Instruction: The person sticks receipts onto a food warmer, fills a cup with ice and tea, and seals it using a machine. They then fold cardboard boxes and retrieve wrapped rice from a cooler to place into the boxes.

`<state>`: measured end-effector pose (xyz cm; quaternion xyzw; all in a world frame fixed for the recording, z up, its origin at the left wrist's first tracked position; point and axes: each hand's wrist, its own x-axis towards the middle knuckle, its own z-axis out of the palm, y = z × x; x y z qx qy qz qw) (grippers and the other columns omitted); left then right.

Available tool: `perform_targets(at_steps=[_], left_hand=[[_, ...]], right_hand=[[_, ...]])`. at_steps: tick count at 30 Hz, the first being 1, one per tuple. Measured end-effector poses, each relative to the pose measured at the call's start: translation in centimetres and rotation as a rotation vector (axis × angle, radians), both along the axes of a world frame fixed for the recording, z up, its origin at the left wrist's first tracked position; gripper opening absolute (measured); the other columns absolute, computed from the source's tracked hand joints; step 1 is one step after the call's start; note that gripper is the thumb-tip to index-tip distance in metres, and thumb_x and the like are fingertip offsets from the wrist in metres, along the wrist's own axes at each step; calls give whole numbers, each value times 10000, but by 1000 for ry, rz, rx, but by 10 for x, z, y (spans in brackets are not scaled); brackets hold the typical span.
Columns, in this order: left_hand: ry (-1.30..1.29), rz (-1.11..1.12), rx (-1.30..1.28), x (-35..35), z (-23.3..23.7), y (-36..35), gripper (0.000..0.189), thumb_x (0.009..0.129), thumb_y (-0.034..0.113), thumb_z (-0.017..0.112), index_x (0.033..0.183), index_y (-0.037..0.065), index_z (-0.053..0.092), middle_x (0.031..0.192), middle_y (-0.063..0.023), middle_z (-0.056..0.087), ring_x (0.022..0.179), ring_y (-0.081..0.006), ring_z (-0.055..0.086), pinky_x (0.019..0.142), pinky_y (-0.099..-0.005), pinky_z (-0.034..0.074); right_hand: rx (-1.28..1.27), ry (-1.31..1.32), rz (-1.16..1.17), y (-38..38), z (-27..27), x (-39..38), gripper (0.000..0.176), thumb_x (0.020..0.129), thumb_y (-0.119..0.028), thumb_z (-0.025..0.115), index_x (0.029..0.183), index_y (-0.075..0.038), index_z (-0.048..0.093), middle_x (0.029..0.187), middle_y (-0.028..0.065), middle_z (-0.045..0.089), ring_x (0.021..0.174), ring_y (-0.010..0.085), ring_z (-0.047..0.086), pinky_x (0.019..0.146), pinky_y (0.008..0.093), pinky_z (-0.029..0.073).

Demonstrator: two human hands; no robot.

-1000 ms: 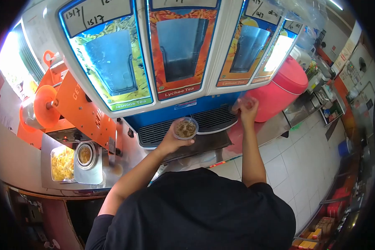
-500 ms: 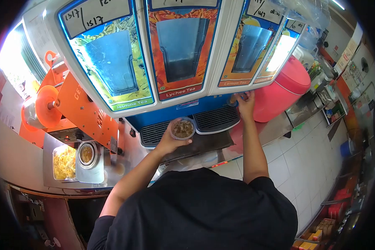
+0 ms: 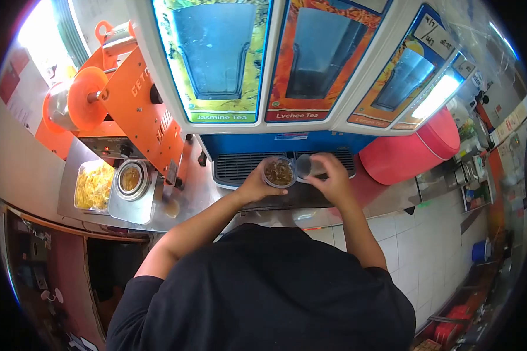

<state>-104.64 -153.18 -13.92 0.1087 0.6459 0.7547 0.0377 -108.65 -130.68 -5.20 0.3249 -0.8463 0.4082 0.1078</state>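
My left hand (image 3: 256, 188) is wrapped round a clear plastic cup (image 3: 280, 172) with brown, dark-flecked contents. Close to that cup's right rim is a small clear cup (image 3: 304, 166), tilted sideways in the fingers of my right hand (image 3: 335, 180). Both hands are in front of the drip trays (image 3: 240, 166) of a drink dispenser (image 3: 228, 129) whose panels read Jasmine Tea, Lychee Tea and Lemon Tea. Whatever is inside the small cup is too blurred to make out.
On the left stands an orange cup-sealing machine (image 3: 132, 111). Below it are a tub of yellow pieces (image 3: 93, 186) and a metal-rimmed holder (image 3: 131, 180) on the steel counter (image 3: 184, 205). A pink container (image 3: 416, 149) stands at the dispenser's right.
My right hand has come from under the dispenser's right side to the left, bringing the small cup beside the larger one. The view has shifted left.
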Motion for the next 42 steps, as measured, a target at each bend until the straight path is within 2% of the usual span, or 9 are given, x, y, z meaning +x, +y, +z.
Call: perform_targets(at_steps=[4, 11, 17, 19, 22, 27, 32, 36, 42], left_hand=[[10, -9, -154, 4, 3, -6, 929, 593, 121, 871, 1339, 11, 329, 1259, -102, 485, 1194, -194, 465, 1033, -332, 353], [35, 36, -200, 12, 4, -15, 938, 587, 129, 873, 1343, 13, 328, 1253, -105, 494, 1192, -194, 467, 1031, -328, 355], [64, 148, -140, 18, -1, -27, 949, 577, 159, 885, 1337, 20, 334, 1252, -111, 512, 1187, -190, 482, 1012, -320, 379], [85, 169, -35, 21, -1, -35, 933, 583, 131, 880, 1333, 22, 336, 1252, -106, 504, 1187, -181, 477, 1013, -322, 376], [79, 233, -36, 34, 6, -51, 925, 598, 110, 869, 1344, 30, 328, 1253, -96, 501, 1197, -183, 465, 1026, -328, 358], [50, 337, -46, 63, 27, -84, 922, 596, 94, 869, 1342, 33, 329, 1252, -87, 501, 1193, -179, 467, 1022, -330, 365], [93, 442, -129, 98, 46, -122, 942, 568, 135, 885, 1333, 22, 346, 1255, -93, 494, 1195, -180, 469, 1024, -329, 365], [177, 462, -192, 124, 66, -156, 956, 551, 194, 898, 1326, 21, 366, 1270, -96, 486, 1210, -185, 457, 1031, -330, 358], [149, 469, -152, 182, 97, -217, 931, 562, 225, 891, 1315, 16, 385, 1265, -105, 487, 1194, -196, 475, 1029, -325, 359]], right_hand=[[410, 325, 153, -18, 22, 8, 373, 687, -123, 699, 1053, -143, 627, 1116, 69, 570, 1074, 280, 524, 970, 495, 327], [571, 494, 254, -35, 42, 1, 319, 751, -89, 607, 1062, -151, 639, 1129, 74, 565, 1099, 269, 511, 967, 513, 327], [392, 278, 328, -50, 22, -2, 362, 715, -97, 706, 1069, -130, 636, 1158, 91, 558, 1103, 267, 528, 980, 450, 370], [-70, -320, 260, -50, -12, -16, 463, 737, 39, 701, 1152, -78, 532, 1166, 87, 541, 1116, 200, 531, 919, 388, 452], [-469, -642, 306, -65, -62, -31, 541, 744, 109, 681, 1187, -51, 414, 1182, 127, 516, 1144, 195, 516, 906, 335, 479], [-699, -655, 176, -110, -120, -35, 657, 690, 59, 766, 1158, -56, 319, 1152, 146, 479, 1135, 233, 513, 950, 359, 463], [-456, -354, -35, -110, -116, -32, 762, 626, -76, 856, 1172, -34, 326, 1186, 140, 435, 1160, 265, 458, 993, 410, 412], [-340, 59, -167, -126, -51, 10, 576, 647, -142, 836, 1047, -44, 434, 1059, 103, 486, 929, 215, 494, 758, 309, 417], [-191, -95, 445, -254, 5, 82, 258, 744, -132, 723, 895, -8, 556, 888, 103, 555, 793, 214, 537, 707, 289, 432]])
